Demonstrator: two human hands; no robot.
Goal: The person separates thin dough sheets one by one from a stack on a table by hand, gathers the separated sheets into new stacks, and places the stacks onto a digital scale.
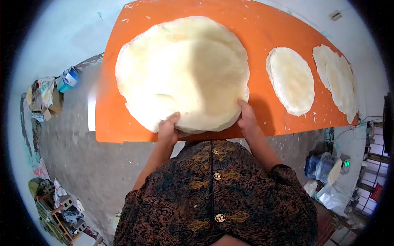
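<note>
A large, pale, round flatbread (164,78) covers much of the left half of the orange tabletop (262,24). Its surface is slightly wavy, and whether it is one sheet or a stack of thin ones I cannot tell. My left hand (167,130) pinches its near edge, thumb on top and fingers underneath. Farther right, my right hand (248,118) grips the near right edge the same way. The fingers of both hands are mostly hidden below the flatbread. A shadow falls across its right part.
To the right lie a smaller flatbread (290,81) and a ragged-edged pile of flatbreads (337,82). Crumbs dot the tabletop. Walls stand close behind. A scale with a green display (347,163) and plastic bags (330,197) are at lower right; clutter (61,209) lines the left wall.
</note>
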